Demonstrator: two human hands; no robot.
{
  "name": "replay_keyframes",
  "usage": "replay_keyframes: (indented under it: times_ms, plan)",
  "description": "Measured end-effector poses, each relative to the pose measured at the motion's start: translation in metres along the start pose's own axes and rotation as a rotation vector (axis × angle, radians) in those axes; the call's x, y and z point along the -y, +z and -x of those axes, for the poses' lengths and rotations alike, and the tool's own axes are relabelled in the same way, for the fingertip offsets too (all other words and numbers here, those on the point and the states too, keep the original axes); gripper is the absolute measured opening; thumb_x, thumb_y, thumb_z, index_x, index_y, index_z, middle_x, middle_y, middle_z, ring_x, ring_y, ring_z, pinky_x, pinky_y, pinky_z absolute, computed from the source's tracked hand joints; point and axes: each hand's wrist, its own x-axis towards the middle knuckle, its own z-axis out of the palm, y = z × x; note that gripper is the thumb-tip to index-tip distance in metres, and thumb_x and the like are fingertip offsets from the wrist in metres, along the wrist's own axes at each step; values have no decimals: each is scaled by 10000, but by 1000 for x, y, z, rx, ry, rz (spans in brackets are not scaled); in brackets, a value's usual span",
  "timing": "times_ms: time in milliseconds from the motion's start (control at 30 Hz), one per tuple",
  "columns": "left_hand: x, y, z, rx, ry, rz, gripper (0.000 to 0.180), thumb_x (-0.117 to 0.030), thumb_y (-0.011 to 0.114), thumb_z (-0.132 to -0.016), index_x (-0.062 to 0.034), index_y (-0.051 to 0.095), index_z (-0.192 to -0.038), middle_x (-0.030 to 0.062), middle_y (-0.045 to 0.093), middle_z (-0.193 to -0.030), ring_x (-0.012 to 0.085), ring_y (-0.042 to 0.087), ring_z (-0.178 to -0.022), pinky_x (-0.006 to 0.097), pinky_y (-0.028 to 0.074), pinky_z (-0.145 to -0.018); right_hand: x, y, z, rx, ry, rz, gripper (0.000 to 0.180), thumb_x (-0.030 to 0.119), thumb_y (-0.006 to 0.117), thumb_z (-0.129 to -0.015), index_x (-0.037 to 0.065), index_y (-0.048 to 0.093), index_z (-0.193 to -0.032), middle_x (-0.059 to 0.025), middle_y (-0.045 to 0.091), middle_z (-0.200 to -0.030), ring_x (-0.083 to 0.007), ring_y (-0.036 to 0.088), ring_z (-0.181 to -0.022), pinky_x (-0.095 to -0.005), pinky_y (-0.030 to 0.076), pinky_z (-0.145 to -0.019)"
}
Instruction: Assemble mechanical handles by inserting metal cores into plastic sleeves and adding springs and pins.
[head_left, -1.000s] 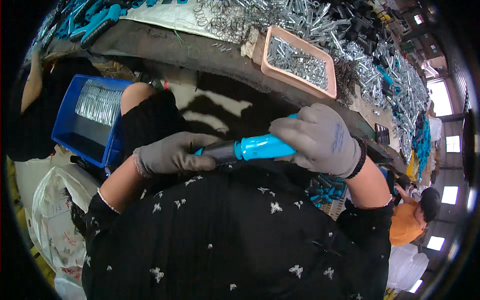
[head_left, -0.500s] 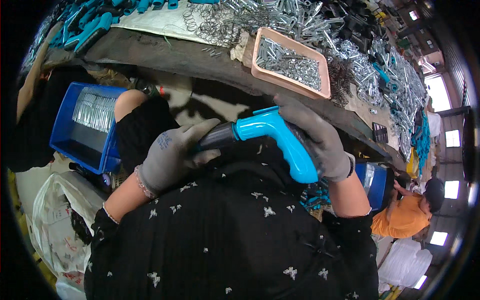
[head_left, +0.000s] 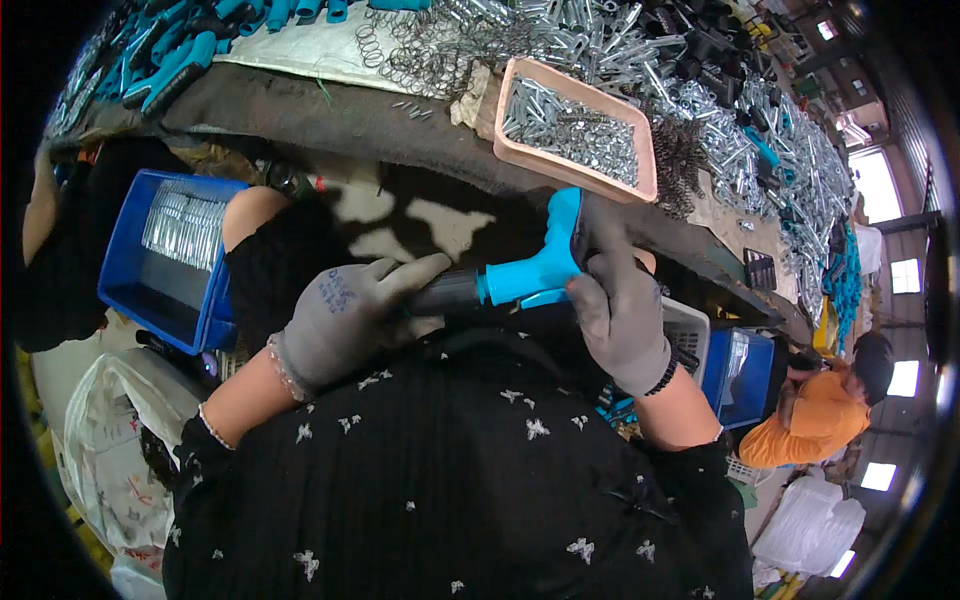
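Note:
In front of my lap I hold a bright blue pistol-shaped tool handle point(head_left: 535, 274) with a black cylindrical barrel point(head_left: 447, 292) at its left end. My left hand point(head_left: 350, 315), in a grey glove, is closed around that barrel. My right hand point(head_left: 625, 305), gloved too, closes on the right end of the blue part, thumb below and fingers behind it. The curved grip points up and away from me, and a small blue lever shows on the underside. My right fingers are partly hidden by the handle.
Across the bench point(head_left: 300, 105) lie springs, metal pieces and blue handles. A pink tray point(head_left: 500, 148) of small metal parts stands at its edge. Blue bins point(head_left: 120, 265) stand left and right. A white bag point(head_left: 95, 430) is at lower left. A person in orange point(head_left: 810, 420) sits at right.
The blue handle has been turned over: its grip pointed down and right, and now points up. My right hand has shifted its hold; my left has stayed on the barrel.

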Motion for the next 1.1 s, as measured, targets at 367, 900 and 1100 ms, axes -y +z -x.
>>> replay_keyframes:
  times_ms: [367, 900, 1100]
  plan:
    - [7, 21, 0, 296, -34, 425, 647, -375, 784, -869, -9, 559, -1354, 140, 685, -1183, 224, 663, -1096, 360, 511, -938, 16, -26, -27, -47, -606, -446, 386, 279, 476, -1008, 3, 651, -1214, -236, 583, -1308, -383, 531, -1264, -495, 373, -1099]
    - [4, -4, -11, 407, -20, 311, 581, -297, 784, -871, 4, 590, -1329, 98, 703, -1180, 205, 666, -1084, 369, 525, -915, 9, -26, -43, 48, -611, -445, 426, 210, 451, -981, 40, 619, -1335, -189, 525, -1465, -380, 337, -1467, -520, 118, -1243]
    - [-2, -13, -10, 375, -321, 1207, 565, -379, 748, -895, -62, 593, -1336, 218, 700, -1073, 338, 697, -960, 411, 540, -814, 18, -54, -12, 215, -895, -398, 456, 336, 453, -1022, -13, 674, -1213, -228, 583, -1371, -355, 355, -1472, -577, 143, -1222]
